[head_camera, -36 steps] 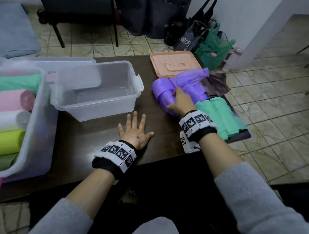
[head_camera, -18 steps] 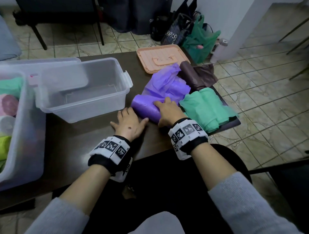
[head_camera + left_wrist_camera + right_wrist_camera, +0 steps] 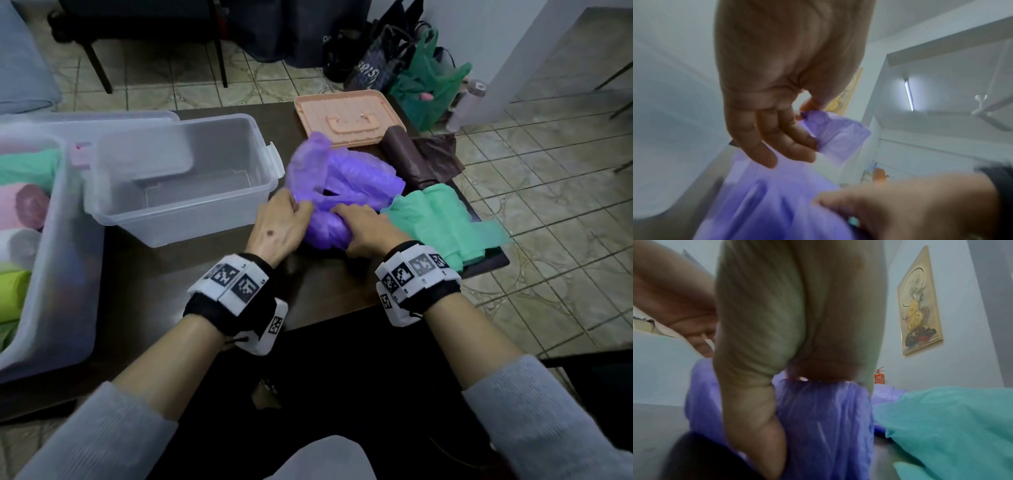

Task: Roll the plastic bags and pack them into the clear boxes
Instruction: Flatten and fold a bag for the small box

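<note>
A purple plastic bag [image 3: 346, 181] lies partly rolled on the dark table [image 3: 171, 284], its loose end bunched up behind the roll. My left hand [image 3: 291, 212] pinches a fold of the purple bag [image 3: 830, 129] at the roll's left end. My right hand [image 3: 356, 219] grips the roll from the right, fingers curled over the purple bag [image 3: 824, 415]. An empty clear box [image 3: 185, 178] stands just left of my hands. A green bag [image 3: 442, 219] lies right of the roll, and a brown bag [image 3: 414, 154] lies behind it.
A larger clear box [image 3: 65, 267] at the far left holds several rolled bags in green, pink, white and lime. A peach lid [image 3: 346, 118] lies at the table's far edge. Chair legs and shopping bags [image 3: 411, 65] stand on the tiled floor beyond.
My left hand left the bare table, came up to the purple roll and took hold of its left end. The right hand drew the roll toward me, and the loose end bunched up behind.
</note>
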